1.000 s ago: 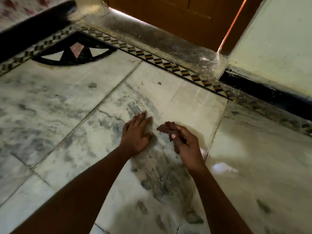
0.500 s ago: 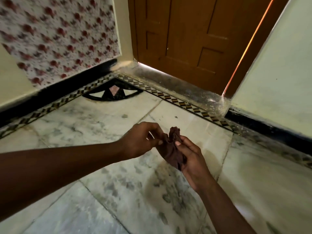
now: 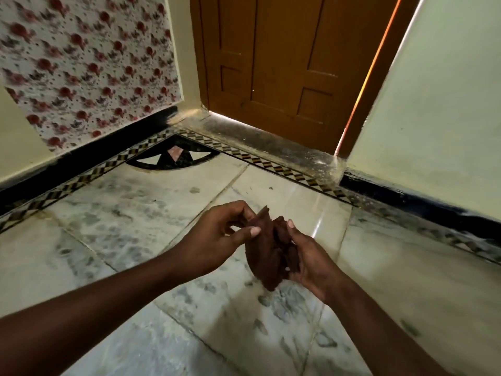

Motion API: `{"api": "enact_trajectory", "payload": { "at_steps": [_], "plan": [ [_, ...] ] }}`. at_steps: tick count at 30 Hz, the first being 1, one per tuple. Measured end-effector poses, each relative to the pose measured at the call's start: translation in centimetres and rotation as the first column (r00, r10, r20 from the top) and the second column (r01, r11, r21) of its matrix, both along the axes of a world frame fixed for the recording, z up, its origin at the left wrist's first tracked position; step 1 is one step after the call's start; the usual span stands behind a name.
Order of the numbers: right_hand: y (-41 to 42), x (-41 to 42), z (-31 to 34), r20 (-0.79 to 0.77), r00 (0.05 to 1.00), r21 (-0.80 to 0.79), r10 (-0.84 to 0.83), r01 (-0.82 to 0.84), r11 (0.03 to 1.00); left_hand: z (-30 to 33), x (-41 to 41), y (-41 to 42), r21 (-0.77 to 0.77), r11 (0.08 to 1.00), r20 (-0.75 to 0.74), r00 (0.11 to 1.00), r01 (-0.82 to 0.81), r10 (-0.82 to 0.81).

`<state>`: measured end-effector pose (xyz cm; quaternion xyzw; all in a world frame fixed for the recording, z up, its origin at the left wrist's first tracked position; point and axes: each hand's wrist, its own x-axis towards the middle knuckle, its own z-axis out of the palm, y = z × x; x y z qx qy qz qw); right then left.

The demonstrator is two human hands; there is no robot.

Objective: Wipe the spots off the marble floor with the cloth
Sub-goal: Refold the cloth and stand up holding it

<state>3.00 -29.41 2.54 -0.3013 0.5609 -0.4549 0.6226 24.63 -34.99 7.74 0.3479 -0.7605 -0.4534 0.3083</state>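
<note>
A small dark brown cloth (image 3: 267, 252) is bunched between both my hands, held above the marble floor (image 3: 113, 240). My right hand (image 3: 311, 259) cups the cloth from the right and below. My left hand (image 3: 217, 237) pinches its upper left edge with thumb and fingers. The white marble has grey veins and a few small dark spots, one (image 3: 194, 190) on the left slab and one (image 3: 270, 188) near the patterned border.
A wooden door (image 3: 284, 71) stands ahead behind a dusty stone threshold (image 3: 276, 147). A floral-papered wall (image 3: 86, 71) runs on the left, a pale wall (image 3: 433, 104) on the right, both with black skirting. A chequered inlay border (image 3: 81, 180) edges the floor.
My left hand lifted off the floor and joined the right hand on the cloth. Both hands rose, and my view tilted up toward the door.
</note>
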Motion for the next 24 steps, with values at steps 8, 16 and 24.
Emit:
{"api": "enact_trajectory", "payload": {
  "at_steps": [8, 16, 24],
  "plan": [
    [0.8, 0.6, 0.0, -0.189, 0.969, -0.192, 0.157, -0.193, 0.962, -0.4, 0.5, 0.6, 0.005, 0.999, -0.001, 0.999, 0.049, -0.049],
    [1.1, 0.8, -1.2, -0.196, 0.945, -0.296, 0.261, -0.31, 0.903, -0.5, 1.8, 2.1, 0.057, 0.997, 0.045, 0.997, 0.053, -0.056],
    [2.7, 0.5, -0.9, -0.518, 0.807, -0.301, 0.284, -0.482, 0.822, -3.2, 5.0, 4.6, 0.129, 0.991, 0.126, 0.992, -0.023, 0.007]
  ]
}}
